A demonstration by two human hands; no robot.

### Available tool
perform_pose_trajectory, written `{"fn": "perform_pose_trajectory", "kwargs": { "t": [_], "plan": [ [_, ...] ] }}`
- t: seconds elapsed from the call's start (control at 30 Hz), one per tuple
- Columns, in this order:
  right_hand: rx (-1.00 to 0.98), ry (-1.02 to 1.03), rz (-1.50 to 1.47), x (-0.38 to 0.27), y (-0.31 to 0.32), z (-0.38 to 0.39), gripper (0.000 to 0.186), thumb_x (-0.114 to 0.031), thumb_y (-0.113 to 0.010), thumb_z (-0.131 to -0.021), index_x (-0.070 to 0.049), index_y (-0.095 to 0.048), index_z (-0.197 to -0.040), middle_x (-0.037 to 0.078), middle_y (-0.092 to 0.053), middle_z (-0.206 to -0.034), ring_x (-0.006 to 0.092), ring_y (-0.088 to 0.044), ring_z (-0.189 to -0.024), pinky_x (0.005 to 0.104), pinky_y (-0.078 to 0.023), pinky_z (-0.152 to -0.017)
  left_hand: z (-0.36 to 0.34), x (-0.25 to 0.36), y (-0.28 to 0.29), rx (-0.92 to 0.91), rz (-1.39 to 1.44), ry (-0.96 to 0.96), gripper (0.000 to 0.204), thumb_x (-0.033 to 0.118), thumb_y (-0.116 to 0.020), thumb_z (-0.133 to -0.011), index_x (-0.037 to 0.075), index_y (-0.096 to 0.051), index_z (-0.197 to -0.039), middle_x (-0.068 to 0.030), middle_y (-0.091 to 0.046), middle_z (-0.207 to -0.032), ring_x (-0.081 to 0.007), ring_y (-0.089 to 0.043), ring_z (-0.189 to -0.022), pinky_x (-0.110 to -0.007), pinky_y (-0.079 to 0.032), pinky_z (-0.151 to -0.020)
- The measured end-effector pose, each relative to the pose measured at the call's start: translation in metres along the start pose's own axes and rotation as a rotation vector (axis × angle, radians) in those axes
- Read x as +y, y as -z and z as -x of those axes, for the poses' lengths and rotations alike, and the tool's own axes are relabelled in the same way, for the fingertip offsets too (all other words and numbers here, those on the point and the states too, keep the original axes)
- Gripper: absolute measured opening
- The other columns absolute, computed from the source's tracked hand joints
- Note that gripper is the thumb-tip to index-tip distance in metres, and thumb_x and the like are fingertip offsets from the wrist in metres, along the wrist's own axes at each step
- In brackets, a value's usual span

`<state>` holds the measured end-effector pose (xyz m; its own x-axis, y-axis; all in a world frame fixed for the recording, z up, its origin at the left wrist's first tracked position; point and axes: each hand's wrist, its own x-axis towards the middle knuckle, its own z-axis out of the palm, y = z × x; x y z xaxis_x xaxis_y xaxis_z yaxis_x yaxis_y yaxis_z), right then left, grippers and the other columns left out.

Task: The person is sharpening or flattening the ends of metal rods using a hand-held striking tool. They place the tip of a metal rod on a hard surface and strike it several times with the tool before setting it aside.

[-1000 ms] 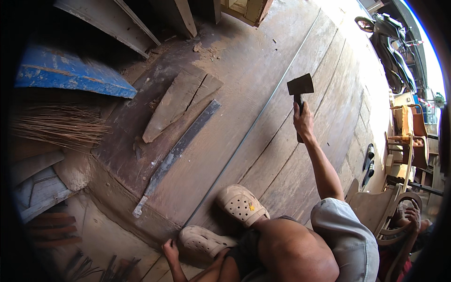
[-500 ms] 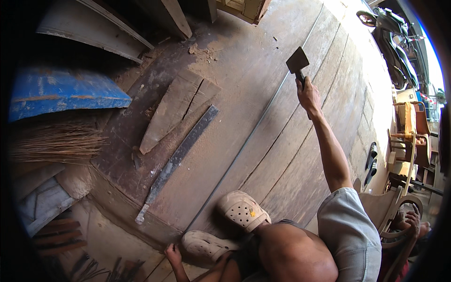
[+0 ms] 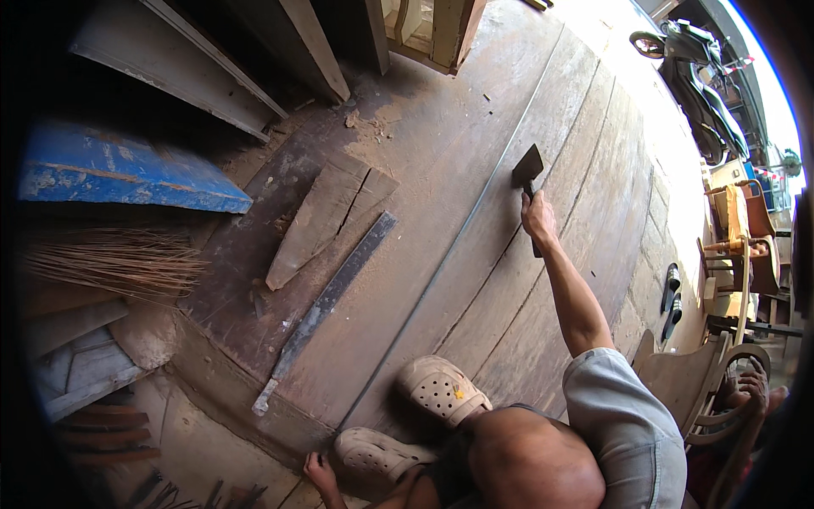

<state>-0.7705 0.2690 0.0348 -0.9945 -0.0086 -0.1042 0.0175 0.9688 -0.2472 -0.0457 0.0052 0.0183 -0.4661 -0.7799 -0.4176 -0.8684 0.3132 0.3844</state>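
Observation:
My right hand (image 3: 538, 217) is closed around the dark handle of a scraper (image 3: 527, 166), out over the wooden boards (image 3: 509, 280). The scraper's flat, squarish blade points away from me, and the handle's end shows below the fist. Low in the picture, my left hand (image 3: 320, 468) is near my beige clog (image 3: 377, 450), with its fingers curled in. Whether it holds anything is hidden. A second clog (image 3: 438, 388) stands on the boards. Left of the right hand lie a cracked wedge of wood (image 3: 326, 220) and a long dark strip (image 3: 326, 310).
A blue-painted board (image 3: 127, 174) and a bundle of thin sticks (image 3: 119, 263) are at the left. Sawdust (image 3: 373, 125) lies behind the wedge. At the right are sandals (image 3: 671, 301), chairs (image 3: 738, 229), a motorbike (image 3: 699, 89) and another person's hand (image 3: 753, 382).
My right hand has drawn nearer to me and a little left with the scraper, and the blade has turned. The left hand has barely moved. The whole view has shifted slightly.

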Motion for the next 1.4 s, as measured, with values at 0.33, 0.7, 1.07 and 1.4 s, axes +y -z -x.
{"fn": "perform_pose_trajectory", "kwargs": {
  "t": [0.33,0.7,1.07,1.4],
  "plan": [
    [-0.127,-0.008,-0.104,0.037,0.006,0.168,0.037,-0.034,-0.052,-0.097,0.002,-0.046,-0.102,0.035,-0.062,-0.082,0.0537,-0.061,-0.081,0.058,-0.049,-0.069,-0.034,0.024,0.005,-0.141,0.15,-0.021,0.048,0.038,-0.052,-0.096,-0.009,-0.063,-0.091,-0.033,-0.06,-0.085,-0.05,-0.06,-0.085,-0.051,-0.046,-0.07],
    [-0.181,0.052,-0.083,0.056,0.021,0.23,0.037,-0.031,-0.053,-0.097,0.004,-0.046,-0.101,0.035,-0.061,-0.078,0.054,-0.06,-0.078,0.0574,-0.048,-0.067,-0.017,-0.002,-0.009,-0.026,0.082,-0.081,0.049,0.039,-0.059,-0.094,-0.008,-0.06,-0.078,-0.0306,-0.054,-0.073,-0.0493,-0.047,-0.068,-0.048,-0.041,-0.062],
    [-0.207,0.074,-0.106,0.07,0.016,0.227,0.036,-0.033,-0.054,-0.098,0.003,-0.048,-0.093,0.027,-0.061,-0.064,0.0413,-0.064,-0.055,0.0483,-0.05,-0.05,0.028,-0.013,0.008,0.046,0.159,0.048,0.023,0.015,-0.068,-0.086,-0.007,-0.062,-0.083,-0.0247,-0.06,-0.077,-0.0425,-0.057,-0.072,-0.046,-0.046,-0.068],
    [0.291,0.182,-0.256,-0.036,0.042,0.088,0.033,-0.035,-0.049,-0.101,-0.003,-0.051,-0.107,0.027,-0.064,-0.077,0.0461,-0.064,-0.07,0.0538,-0.047,-0.058,0.029,-0.032,0.005,-0.061,0.043,0.127,0.02,0.011,-0.067,-0.084,-0.008,-0.062,-0.087,-0.024,-0.062,-0.084,-0.0427,-0.059,-0.078,-0.046,-0.046,-0.071]
  ]
}}
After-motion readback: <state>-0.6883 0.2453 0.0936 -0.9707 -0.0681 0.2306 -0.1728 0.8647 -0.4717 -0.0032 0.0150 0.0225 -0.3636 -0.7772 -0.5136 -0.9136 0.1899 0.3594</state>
